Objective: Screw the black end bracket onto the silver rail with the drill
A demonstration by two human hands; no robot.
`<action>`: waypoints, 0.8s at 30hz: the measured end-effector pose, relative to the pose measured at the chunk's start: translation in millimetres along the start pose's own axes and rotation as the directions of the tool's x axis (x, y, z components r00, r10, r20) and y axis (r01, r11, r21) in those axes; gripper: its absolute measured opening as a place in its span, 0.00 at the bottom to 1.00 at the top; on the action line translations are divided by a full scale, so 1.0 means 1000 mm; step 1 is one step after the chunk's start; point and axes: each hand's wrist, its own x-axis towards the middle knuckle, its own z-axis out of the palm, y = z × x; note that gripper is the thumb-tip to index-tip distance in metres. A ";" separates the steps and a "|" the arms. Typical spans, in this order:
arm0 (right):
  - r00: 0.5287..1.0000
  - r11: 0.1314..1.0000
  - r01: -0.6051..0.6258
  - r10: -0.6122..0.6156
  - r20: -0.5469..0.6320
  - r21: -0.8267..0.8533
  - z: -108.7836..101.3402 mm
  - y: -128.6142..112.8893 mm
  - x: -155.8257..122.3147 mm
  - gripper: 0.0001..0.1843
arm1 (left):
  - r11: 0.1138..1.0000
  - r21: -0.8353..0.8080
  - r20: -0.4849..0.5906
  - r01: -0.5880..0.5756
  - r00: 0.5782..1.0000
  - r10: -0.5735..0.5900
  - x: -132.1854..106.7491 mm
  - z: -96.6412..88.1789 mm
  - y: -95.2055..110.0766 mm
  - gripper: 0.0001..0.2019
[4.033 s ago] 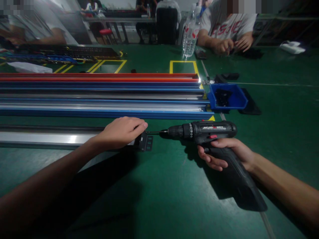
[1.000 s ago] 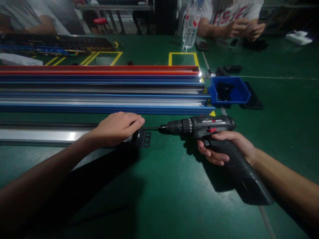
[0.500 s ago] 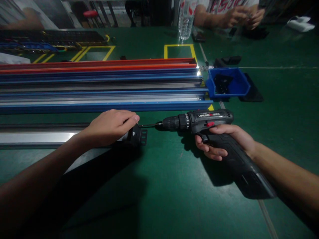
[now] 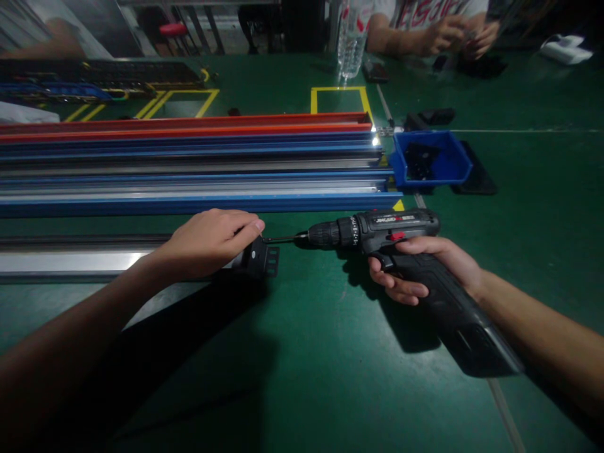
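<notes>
My right hand (image 4: 410, 270) is wrapped round the grip of a black cordless drill (image 4: 401, 223), a finger at its trigger. The drill lies level, and its long thin bit (image 4: 282, 238) points left to the black end cap (image 4: 255, 258) of a silver metal profile (image 4: 70, 259). The bit's tip meets the cap near its upper edge; the exact contact point is too small to tell. Over the profile's end and the cap, my left hand (image 4: 212, 242) is closed from above, its thumb by the bit's tip. Its other fingers are mostly hidden behind the hand.
Beyond my hands lie several long blue, black and orange profiles (image 4: 189, 204). At their right ends stands a blue bin (image 4: 465, 170) with black parts. A water bottle (image 4: 352, 50) stands farther back, near another person's hands (image 4: 453, 34). Tools lie at the far left.
Hardly anything differs. The view has shifted very slightly; both hands, the drill and the end cap keep the same positions relative to one another.
</notes>
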 end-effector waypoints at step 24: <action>0.998 1.000 0.020 -0.021 0.063 0.023 -0.003 0.001 0.000 0.20 | 1.000 0.001 -0.019 -0.001 1.000 0.001 0.000 0.000 0.001 0.28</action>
